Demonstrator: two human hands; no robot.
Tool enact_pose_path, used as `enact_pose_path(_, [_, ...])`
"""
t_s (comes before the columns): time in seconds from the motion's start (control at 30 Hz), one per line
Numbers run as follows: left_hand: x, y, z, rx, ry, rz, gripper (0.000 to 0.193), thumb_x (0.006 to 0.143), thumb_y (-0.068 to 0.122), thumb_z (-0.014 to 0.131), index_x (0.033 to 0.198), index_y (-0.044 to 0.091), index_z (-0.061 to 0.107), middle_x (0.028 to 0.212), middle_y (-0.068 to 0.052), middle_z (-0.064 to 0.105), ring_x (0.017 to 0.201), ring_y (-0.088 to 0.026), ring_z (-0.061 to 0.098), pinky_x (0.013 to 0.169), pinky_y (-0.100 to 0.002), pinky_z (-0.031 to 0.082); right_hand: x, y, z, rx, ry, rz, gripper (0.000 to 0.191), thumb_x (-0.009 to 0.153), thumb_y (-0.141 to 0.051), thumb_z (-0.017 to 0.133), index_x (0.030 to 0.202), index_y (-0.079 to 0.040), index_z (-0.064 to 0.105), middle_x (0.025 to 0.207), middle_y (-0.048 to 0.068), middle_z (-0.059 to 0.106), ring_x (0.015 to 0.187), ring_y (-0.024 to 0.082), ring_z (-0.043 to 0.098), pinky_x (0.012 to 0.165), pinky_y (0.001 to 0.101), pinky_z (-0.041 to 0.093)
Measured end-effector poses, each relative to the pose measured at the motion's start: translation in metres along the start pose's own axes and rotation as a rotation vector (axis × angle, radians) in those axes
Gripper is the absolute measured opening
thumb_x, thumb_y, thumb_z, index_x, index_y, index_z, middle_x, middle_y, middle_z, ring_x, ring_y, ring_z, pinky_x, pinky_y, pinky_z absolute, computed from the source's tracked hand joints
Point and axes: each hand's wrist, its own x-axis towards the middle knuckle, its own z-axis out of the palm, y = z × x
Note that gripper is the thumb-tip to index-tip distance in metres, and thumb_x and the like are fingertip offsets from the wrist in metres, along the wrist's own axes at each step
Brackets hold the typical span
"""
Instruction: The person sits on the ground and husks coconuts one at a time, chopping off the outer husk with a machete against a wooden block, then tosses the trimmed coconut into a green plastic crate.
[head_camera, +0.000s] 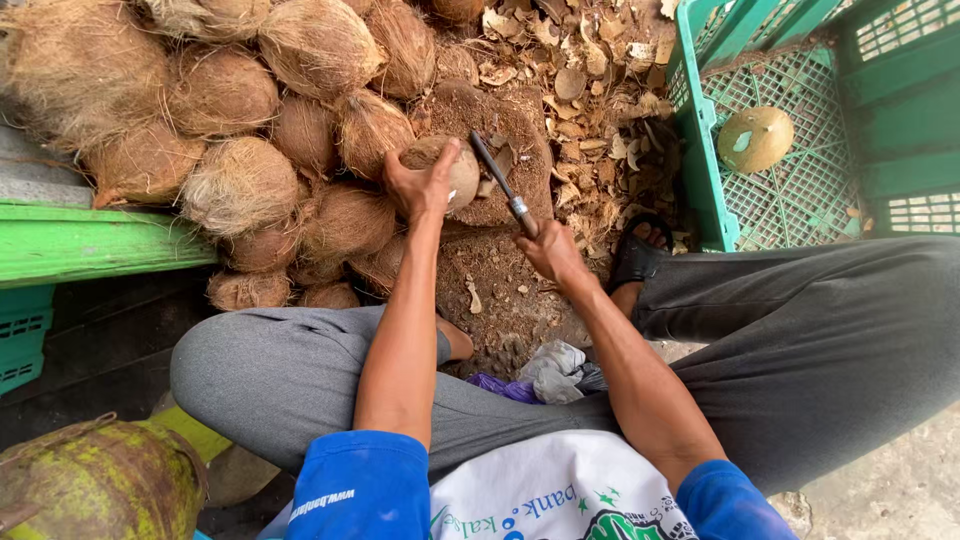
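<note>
Left hand (425, 185) cupped over the top of a round, pale-brown husked coconut (455, 172), fingers curled round its near and left side, thumb lying over the crown — a firm wrap that pins the nut down on the dark, worn wooden chopping block (510, 135). Right hand (552, 250) closed in a fist round the handle of a short dark-bladed knife with a metal collar (503, 185); the handle itself is hidden inside the fist. The blade's long axis runs from the fist up toward 11 o'clock, tip ending just right of the coconut, near it; touching or just clear cannot be told. So the nut lies at about 10 to 11 o'clock from the knife hand, and the left hand is the nearer of the two, already on it. Outward: a heap of fibrous brown unhusked coconuts (240, 120) at 9 to 11 o'clock of the block, crowding up to the left hand. Dry shell chips and husk scraps (590, 90) litter the ground at 12 to 2 o'clock. A green plastic lattice crate (700, 150) stands at 3 o'clock, holding one tan, peeled coconut piece (755, 138). A sandalled foot (640, 250) rests just right of the knife hand — close beside the block.
</note>
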Motion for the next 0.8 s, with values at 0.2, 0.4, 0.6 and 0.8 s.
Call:
enact_pose_path(0.2, [0.011, -0.012, -0.019, -0.13, -0.318, 0.241, 0.091, 0.057, 0.07, 0.079, 0.121, 0.009, 0.063, 0.121, -0.016, 0.068, 0.113, -0.03, 0.068, 0.104, -0.053, 0.055, -0.001, -0.016, -0.054, 0.003, 0.275, -0.009, 0.018, 0.103, -0.021, 0.058, 0.091, -0.01, 0.067, 0.07, 0.006, 0.067, 0.043, 0.012, 0.051, 0.034, 0.0339, 0.042])
enact_pose_path(0.4, [0.028, -0.015, 0.013, 0.085, -0.053, 0.295, 0.081, 0.082, 0.084, 0.057, 0.114, 0.011, 0.071, 0.122, -0.014, 0.068, 0.112, -0.029, 0.064, 0.096, -0.055, 0.048, -0.019, -0.048, -0.065, 0.234, 0.257, -0.079, 0.042, 0.103, -0.037, 0.067, 0.076, -0.008, 0.054, 0.062, 0.004, 0.056, 0.045, 0.01, 0.051, 0.039, 0.0303, 0.043])
enact_pose_path(0.6, [0.047, -0.014, 0.022, 0.162, -0.046, 0.284, 0.072, 0.091, 0.078, 0.044, 0.098, 0.012, 0.073, 0.103, -0.011, 0.071, 0.091, -0.024, 0.068, 0.08, -0.047, 0.053, -0.041, -0.069, -0.029, 0.321, 0.0, -0.05, 0.042, 0.099, -0.038, 0.066, 0.07, -0.013, 0.049, 0.056, -0.001, 0.049, 0.041, 0.011, 0.043, 0.035, 0.0308, 0.039])
enact_pose_path(0.8, [0.051, -0.014, 0.022, 0.224, -0.124, 0.244, 0.066, 0.097, 0.07, 0.038, 0.082, 0.012, 0.065, 0.082, -0.005, 0.07, 0.071, -0.023, 0.064, 0.067, -0.041, 0.051, -0.043, -0.07, -0.031, 0.433, 0.114, -0.371, 0.038, 0.099, -0.035, 0.068, 0.072, -0.014, 0.051, 0.058, -0.002, 0.052, 0.043, 0.008, 0.045, 0.036, 0.0296, 0.039])
